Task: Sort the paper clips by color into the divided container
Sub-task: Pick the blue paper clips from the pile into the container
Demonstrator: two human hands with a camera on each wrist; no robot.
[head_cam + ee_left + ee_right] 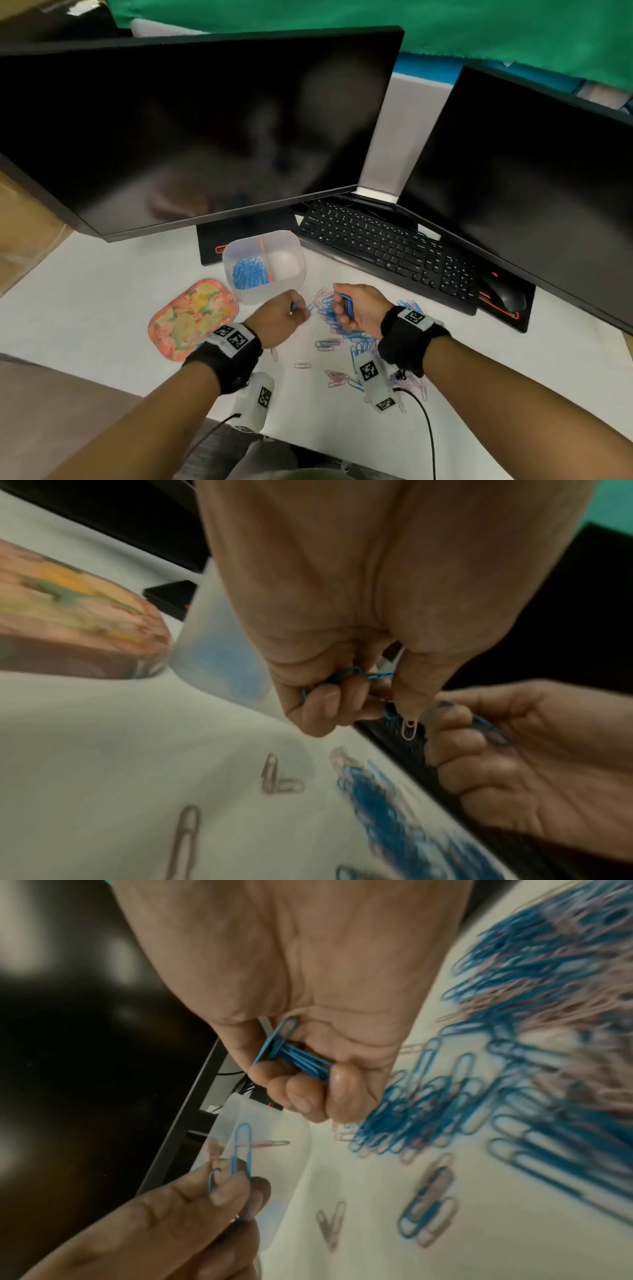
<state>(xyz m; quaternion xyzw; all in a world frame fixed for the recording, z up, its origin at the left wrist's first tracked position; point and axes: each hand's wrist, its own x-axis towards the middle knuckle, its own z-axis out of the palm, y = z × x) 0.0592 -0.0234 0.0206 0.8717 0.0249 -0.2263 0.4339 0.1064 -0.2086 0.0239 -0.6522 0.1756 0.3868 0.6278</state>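
Observation:
A clear divided container [294, 274] stands behind my hands; its left compartment holds several blue clips [249, 270], and I see no clips in the right one. A mixed pile of blue and pink paper clips [329, 313] lies on the white table between my hands. My left hand [294, 310] pinches blue clips [241, 1150], with a pink clip [263, 1144] hooked across one of them. My right hand [344, 308] grips a bundle of blue clips [298, 1056] in curled fingers just above the pile.
A floral tray [191, 317] lies left of the container. A black keyboard [387, 250] and a mouse [503, 291] sit behind the pile on the right. Two dark monitors [191, 130] stand at the back. More clips [337, 377] are scattered toward the table's front edge.

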